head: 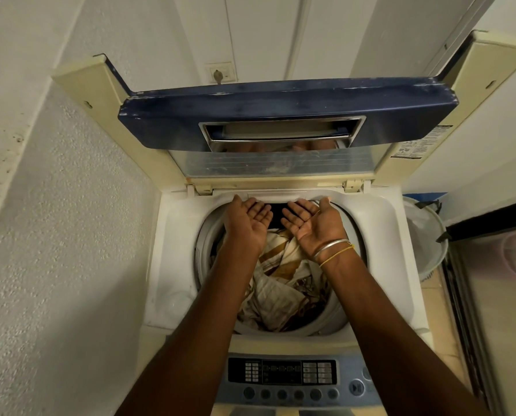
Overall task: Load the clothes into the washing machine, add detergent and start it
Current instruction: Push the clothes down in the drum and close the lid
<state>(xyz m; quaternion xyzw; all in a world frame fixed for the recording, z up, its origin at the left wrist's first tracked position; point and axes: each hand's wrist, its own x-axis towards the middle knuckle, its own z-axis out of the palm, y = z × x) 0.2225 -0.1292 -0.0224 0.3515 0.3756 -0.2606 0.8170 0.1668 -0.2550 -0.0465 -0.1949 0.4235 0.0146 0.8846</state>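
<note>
A top-loading washing machine (pixel 172 223) stands below me with its blue-framed lid (pixel 280 115) folded up at the back. Cream and brown patterned clothes (pixel 280 289) lie in the drum. My left hand (pixel 247 219) and my right hand (pixel 313 219) hover palm-up over the far side of the drum opening, fingers straight and holding nothing. Two bangles sit on my right wrist. The control panel (pixel 283 376) with round buttons faces me at the near edge.
A textured white wall (pixel 55 235) hems the machine in on the left. To the right stands a white laundry basket (pixel 427 235) with a pale bag in it, beside a metallic appliance (pixel 496 295). A wall socket (pixel 220 74) sits behind the lid.
</note>
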